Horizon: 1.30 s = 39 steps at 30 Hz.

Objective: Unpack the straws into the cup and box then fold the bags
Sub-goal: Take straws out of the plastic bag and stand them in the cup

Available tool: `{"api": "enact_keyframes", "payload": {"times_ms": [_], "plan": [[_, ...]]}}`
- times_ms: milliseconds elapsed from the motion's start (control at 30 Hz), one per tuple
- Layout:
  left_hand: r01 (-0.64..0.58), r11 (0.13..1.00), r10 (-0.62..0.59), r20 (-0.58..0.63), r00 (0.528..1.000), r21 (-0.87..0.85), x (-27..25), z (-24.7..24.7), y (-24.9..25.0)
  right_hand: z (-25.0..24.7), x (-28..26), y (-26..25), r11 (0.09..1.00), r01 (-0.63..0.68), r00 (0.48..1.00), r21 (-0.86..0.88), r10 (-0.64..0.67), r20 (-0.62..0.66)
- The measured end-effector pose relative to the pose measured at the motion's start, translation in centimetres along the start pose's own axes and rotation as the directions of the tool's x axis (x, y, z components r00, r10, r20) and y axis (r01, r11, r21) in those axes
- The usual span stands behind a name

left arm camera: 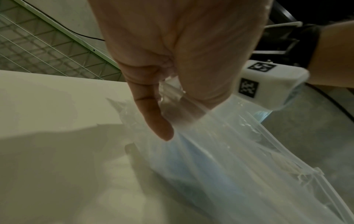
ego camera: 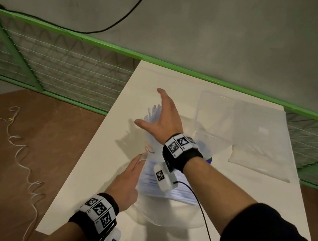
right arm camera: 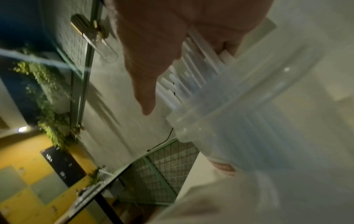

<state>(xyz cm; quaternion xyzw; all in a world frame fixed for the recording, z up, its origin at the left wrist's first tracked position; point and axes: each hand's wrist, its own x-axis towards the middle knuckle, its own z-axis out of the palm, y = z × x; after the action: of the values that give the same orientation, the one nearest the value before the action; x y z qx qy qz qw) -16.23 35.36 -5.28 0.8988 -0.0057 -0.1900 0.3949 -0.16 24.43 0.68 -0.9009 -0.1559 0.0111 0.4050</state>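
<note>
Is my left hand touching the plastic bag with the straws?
Touching. The left wrist view shows the left hand pinching the clear bag between thumb and fingers, film bunched in the grip.

Cup (right arm camera: pixel 239 121) motion-blurred, fingertips hidden
</note>
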Motion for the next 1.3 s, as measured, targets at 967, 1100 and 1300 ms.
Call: {"api": "enact_keyframes", "payload": {"times_ms": [967,1100,1300], "plan": [[0.013,1.000,-0.013,0.020,1.000,0.001,-0.3,-0.3,0.3,0.3,3.2,2.2,0.942,0.206,0.976,-0.264,-0.216,-0.009],[0.008,1.000,-0.008,0.013,1.000,0.000,-0.2,-0.3,0.4,-0.2,3.6,1.5,0.906,0.134,0.990,-0.402,-0.143,0.009],[0.006,1.000,-0.006,0.003,1.000,0.001,-0.1,-0.2,0.4,-1.8,1.3,-0.6,0.867,0.167,0.974,-0.469,-0.218,-0.056]]}}
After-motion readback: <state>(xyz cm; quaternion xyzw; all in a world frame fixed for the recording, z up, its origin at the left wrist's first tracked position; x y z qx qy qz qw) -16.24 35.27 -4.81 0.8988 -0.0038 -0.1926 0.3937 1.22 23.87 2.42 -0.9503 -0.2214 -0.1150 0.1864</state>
